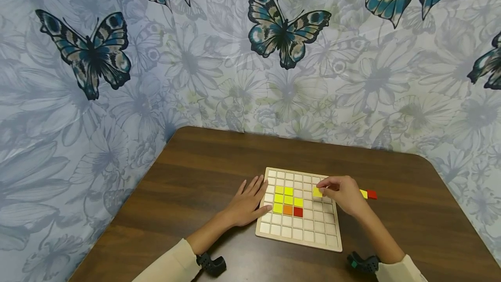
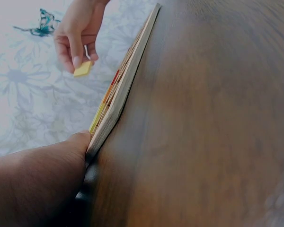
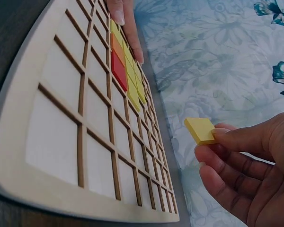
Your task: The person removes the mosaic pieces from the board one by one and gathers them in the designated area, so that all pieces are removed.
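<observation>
A pale wooden grid board (image 1: 295, 244) lies on the table, its squares edged by thin raised strips. Set into it left of centre are several yellow tiles (image 1: 288, 199), one orange tile (image 1: 287, 209) and one red tile (image 1: 298, 212). My left hand (image 1: 245, 203) rests along the board's left edge, fingers stretched out, thumb on the rim. Between thumb and fingers my right hand (image 1: 344, 193) pinches a yellow square tile (image 3: 200, 130). In the right wrist view that tile is held up off the board, over its right part.
Just beyond the right hand, a yellow tile (image 1: 364, 194) and a red tile (image 1: 372, 194) lie side by side on the brown wooden table (image 1: 188, 173). Behind the table's far edge stands a wall covering (image 1: 219, 77) printed with flowers and butterflies.
</observation>
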Demonstrator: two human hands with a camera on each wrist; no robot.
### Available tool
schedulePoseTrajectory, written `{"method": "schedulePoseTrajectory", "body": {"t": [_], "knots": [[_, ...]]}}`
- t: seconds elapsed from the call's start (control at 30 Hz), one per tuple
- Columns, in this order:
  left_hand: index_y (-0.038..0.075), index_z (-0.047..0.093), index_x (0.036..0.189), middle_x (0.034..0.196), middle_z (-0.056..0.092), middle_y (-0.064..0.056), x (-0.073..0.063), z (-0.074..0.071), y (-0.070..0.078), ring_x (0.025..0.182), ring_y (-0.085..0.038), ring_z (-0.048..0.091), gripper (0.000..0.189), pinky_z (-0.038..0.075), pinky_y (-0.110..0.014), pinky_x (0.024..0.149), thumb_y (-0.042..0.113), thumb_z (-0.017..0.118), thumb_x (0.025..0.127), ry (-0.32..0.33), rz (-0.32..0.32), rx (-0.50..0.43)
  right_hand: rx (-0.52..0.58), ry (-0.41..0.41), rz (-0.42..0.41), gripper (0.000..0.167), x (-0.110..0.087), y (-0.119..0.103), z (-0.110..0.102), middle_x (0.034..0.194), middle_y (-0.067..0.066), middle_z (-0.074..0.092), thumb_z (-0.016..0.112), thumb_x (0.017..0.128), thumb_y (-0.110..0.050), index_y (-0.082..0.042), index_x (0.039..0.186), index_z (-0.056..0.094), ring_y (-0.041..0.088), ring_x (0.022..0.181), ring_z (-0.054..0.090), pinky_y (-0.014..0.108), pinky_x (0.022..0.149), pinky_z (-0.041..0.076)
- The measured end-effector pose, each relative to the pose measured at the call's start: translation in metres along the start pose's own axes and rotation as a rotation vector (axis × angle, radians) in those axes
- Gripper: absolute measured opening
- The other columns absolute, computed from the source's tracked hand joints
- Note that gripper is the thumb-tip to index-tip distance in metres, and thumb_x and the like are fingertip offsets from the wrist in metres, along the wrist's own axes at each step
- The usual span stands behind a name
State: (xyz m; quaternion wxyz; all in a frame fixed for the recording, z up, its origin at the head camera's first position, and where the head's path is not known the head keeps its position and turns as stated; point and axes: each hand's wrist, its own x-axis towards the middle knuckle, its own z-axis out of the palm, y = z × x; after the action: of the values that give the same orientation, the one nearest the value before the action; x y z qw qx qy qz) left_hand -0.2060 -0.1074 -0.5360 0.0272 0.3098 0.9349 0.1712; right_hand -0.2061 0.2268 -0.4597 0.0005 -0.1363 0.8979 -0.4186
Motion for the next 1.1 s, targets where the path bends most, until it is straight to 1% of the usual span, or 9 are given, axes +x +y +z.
{"method": "schedulePoseTrajectory", "body": {"t": [0.23, 0.37, 0.5, 0.63, 0.8, 0.87, 1.0, 1.03, 1.1], "knots": [[0.009, 0.013, 0.164, 0.17, 0.005, -0.014, 0.0, 0.0, -0.002, 0.157, -0.028, 0.003, 0.081, 0.003, -0.058, 0.122, 0.061, 0.034, 0.105, 0.008, 0.005, -0.01, 0.012, 0.017, 0.03, 0.008, -0.004, 0.005, -0.011, 0.082, 0.005, 0.075, 0.075, 0.092, -0.007, -0.006, 0.099, 0.079, 0.03, 0.079, 0.071, 0.029, 0.066, 0.054], [0.009, 0.013, 0.164, 0.17, 0.005, -0.013, 0.0, 0.0, -0.002, 0.157, -0.028, 0.003, 0.081, 0.003, -0.058, 0.122, 0.061, 0.034, 0.105, 0.01, 0.004, -0.014, 0.045, 0.023, 0.037, 0.009, -0.005, 0.01, -0.017, 0.087, 0.007, 0.076, 0.074, 0.092, -0.007, -0.006, 0.1, 0.079, 0.033, 0.081, 0.073, 0.037, 0.07, 0.059], [0.01, 0.012, 0.164, 0.17, 0.004, -0.012, 0.001, 0.002, -0.002, 0.157, -0.027, 0.003, 0.081, 0.003, -0.058, 0.122, 0.062, 0.032, 0.105, 0.008, -0.001, -0.01, 0.043, 0.029, 0.047, 0.011, -0.004, 0.014, -0.026, 0.09, 0.007, 0.076, 0.074, 0.094, -0.01, -0.005, 0.102, 0.079, 0.034, 0.083, 0.073, 0.043, 0.072, 0.059], [0.01, 0.014, 0.164, 0.17, 0.005, -0.012, 0.002, 0.003, -0.003, 0.157, -0.028, 0.004, 0.082, 0.004, -0.058, 0.121, 0.063, 0.033, 0.105, 0.012, 0.0, -0.005, 0.025, 0.033, 0.075, 0.014, -0.005, 0.018, -0.036, 0.091, 0.007, 0.076, 0.073, 0.095, -0.012, -0.004, 0.105, 0.078, 0.032, 0.083, 0.071, 0.04, 0.07, 0.059], [0.009, 0.014, 0.164, 0.17, 0.006, -0.013, 0.002, 0.003, -0.001, 0.157, -0.029, 0.005, 0.082, 0.005, -0.058, 0.122, 0.063, 0.033, 0.105, 0.014, 0.002, 0.006, -0.011, 0.055, 0.118, 0.016, -0.007, 0.025, -0.049, 0.096, 0.008, 0.076, 0.072, 0.096, -0.014, -0.005, 0.107, 0.078, 0.023, 0.083, 0.068, 0.036, 0.069, 0.057], [0.008, 0.014, 0.164, 0.17, 0.006, -0.014, 0.002, 0.002, 0.0, 0.157, -0.03, 0.005, 0.082, 0.005, -0.059, 0.121, 0.061, 0.034, 0.105, 0.014, 0.002, 0.004, -0.01, 0.062, 0.131, 0.017, -0.008, 0.028, -0.053, 0.098, 0.01, 0.075, 0.072, 0.096, -0.015, -0.005, 0.107, 0.078, 0.021, 0.084, 0.067, 0.036, 0.07, 0.057], [0.005, 0.017, 0.163, 0.169, 0.009, -0.017, 0.001, -0.002, 0.002, 0.156, -0.033, 0.008, 0.08, 0.006, -0.061, 0.12, 0.056, 0.039, 0.106, 0.013, 0.008, -0.014, 0.02, 0.065, 0.156, 0.02, -0.01, 0.033, -0.06, 0.102, 0.013, 0.075, 0.071, 0.097, -0.015, -0.001, 0.11, 0.077, 0.029, 0.087, 0.07, 0.038, 0.073, 0.058], [0.005, 0.017, 0.163, 0.169, 0.009, -0.017, 0.001, -0.004, 0.003, 0.156, -0.033, 0.008, 0.08, 0.006, -0.061, 0.12, 0.056, 0.04, 0.106, 0.009, 0.008, -0.015, 0.028, 0.068, 0.165, 0.02, -0.011, 0.034, -0.062, 0.103, 0.014, 0.074, 0.071, 0.097, -0.015, -0.001, 0.111, 0.077, 0.031, 0.088, 0.071, 0.038, 0.071, 0.058], [0.004, 0.018, 0.162, 0.169, 0.01, -0.018, 0.001, -0.006, 0.005, 0.156, -0.035, 0.009, 0.079, 0.007, -0.062, 0.12, 0.054, 0.041, 0.106, 0.003, 0.008, -0.012, 0.041, 0.073, 0.174, 0.022, -0.012, 0.037, -0.067, 0.106, 0.016, 0.074, 0.07, 0.097, -0.015, 0.0, 0.112, 0.076, 0.034, 0.09, 0.072, 0.038, 0.072, 0.059]]}}
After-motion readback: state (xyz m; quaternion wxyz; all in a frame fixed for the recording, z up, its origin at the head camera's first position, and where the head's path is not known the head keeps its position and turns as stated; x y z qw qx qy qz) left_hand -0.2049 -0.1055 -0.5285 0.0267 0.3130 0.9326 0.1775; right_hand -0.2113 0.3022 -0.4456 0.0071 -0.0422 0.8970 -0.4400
